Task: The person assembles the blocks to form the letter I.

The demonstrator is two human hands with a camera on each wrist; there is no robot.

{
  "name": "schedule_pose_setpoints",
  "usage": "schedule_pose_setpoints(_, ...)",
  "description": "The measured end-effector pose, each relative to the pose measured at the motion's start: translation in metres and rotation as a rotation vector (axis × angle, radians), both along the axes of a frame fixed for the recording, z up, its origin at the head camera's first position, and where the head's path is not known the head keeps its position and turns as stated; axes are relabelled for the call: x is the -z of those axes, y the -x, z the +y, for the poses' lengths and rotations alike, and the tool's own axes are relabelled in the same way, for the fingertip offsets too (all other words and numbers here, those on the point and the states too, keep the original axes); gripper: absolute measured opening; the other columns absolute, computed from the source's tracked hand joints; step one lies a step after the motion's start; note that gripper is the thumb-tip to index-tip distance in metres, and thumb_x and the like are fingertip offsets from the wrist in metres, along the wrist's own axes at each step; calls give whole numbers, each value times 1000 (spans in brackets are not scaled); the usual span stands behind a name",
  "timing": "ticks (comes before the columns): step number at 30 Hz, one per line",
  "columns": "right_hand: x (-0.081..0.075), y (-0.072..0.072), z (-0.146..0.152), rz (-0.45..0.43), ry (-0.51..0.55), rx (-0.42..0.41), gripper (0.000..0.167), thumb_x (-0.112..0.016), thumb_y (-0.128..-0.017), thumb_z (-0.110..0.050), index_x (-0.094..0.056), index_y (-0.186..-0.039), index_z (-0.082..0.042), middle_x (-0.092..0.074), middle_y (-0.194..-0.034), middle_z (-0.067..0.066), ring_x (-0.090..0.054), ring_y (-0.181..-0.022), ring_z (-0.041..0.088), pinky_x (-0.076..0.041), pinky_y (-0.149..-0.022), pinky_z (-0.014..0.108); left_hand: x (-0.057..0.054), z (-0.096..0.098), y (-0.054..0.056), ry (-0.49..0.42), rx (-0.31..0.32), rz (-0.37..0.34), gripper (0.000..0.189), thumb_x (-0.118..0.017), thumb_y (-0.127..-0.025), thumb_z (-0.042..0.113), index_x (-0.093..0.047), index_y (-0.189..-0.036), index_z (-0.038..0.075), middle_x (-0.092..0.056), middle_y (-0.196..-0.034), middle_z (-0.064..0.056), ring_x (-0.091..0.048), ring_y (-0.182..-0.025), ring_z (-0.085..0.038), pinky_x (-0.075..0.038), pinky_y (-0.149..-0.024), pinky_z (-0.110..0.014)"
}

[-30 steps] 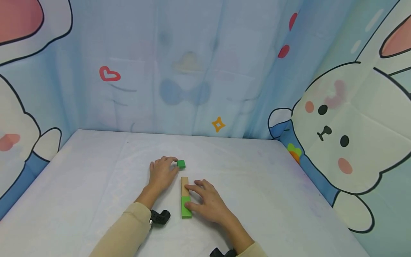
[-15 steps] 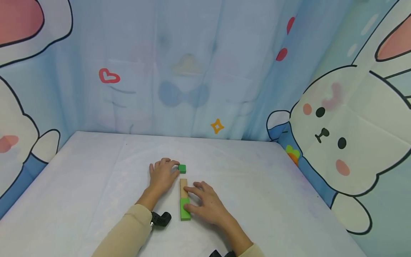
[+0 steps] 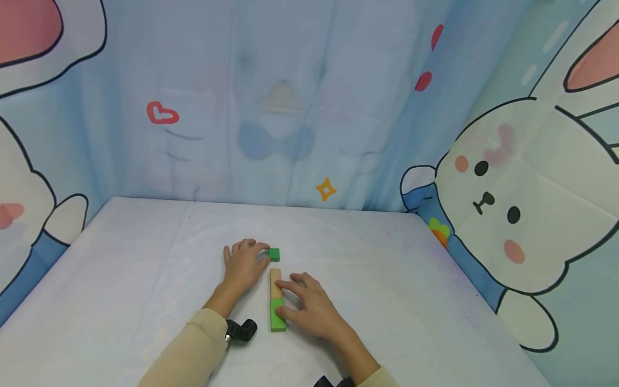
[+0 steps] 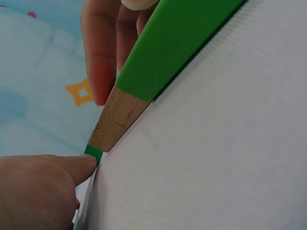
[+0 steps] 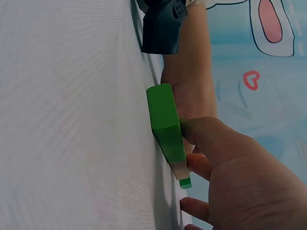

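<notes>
A light green block (image 3: 277, 323) and a plain wooden block (image 3: 275, 275) lie end to end in a line on the table. Beyond the wooden block's far end sits a small green block (image 3: 274, 255), with a short gap in the head view. My left hand (image 3: 242, 266) holds this small block at its left side between thumb and index finger; its thumb (image 4: 79, 167) presses on it in the left wrist view. My right hand (image 3: 313, 306) touches the line from the right, index finger on the wooden block and thumb on the light green one, fingers spread.
A white cloth covers the table (image 3: 411, 301). Behind it hangs a blue curtain (image 3: 203, 150) with cartoon prints, and a printed rabbit (image 3: 541, 199) fills the right side. Black wrist cameras (image 3: 242, 329) sit at both wrists.
The small green block has come slightly nearer to the wooden block and turned straighter, with my left hand moving along. My right hand stays on the line; the head view has shifted a little.
</notes>
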State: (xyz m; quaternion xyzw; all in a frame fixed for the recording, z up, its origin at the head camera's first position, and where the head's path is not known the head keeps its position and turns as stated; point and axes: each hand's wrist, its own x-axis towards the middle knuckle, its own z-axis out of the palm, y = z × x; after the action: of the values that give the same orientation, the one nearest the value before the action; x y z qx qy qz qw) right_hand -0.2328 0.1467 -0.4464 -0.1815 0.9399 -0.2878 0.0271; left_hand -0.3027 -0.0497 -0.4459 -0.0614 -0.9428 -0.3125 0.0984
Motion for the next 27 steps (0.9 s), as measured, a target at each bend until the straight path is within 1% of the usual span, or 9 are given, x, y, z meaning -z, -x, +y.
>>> schedule_pose_setpoints(12, -3, -2, 0, -4, -4, -7, 61, -71, -90, -51, -61, -145, -27, -47, -157, 12, -30, -153, 44, -30, -117, 70, 3, -1, 1, 8, 8, 3, 33, -68, -100, 28, -69, -132, 20, -56, -146, -17, -42, -143, -45, -13, -120, -74)
schedule_pose_setpoints(21, -2, 0, 1, 0, -1, -9, 61, -71, -90, -51, -61, -145, -27, -47, -157, 12, -29, -154, 45, -30, -117, 70, 4, 0, 2, 11, 3, 5, 37, -69, -99, 27, -67, -135, 19, -56, -146, -17, -41, -143, -45, -13, -120, -74)
schedule_pose_setpoints(27, -2, -1, 0, -9, 2, -11, 62, -71, -90, -51, -61, -145, -27, -47, -158, 13, -29, -154, 45, -29, -117, 71, 4, 0, 1, 6, 0, 6, 34, -70, -99, 27, -69, -132, 18, -56, -145, -18, -42, -143, -45, -13, -121, -74)
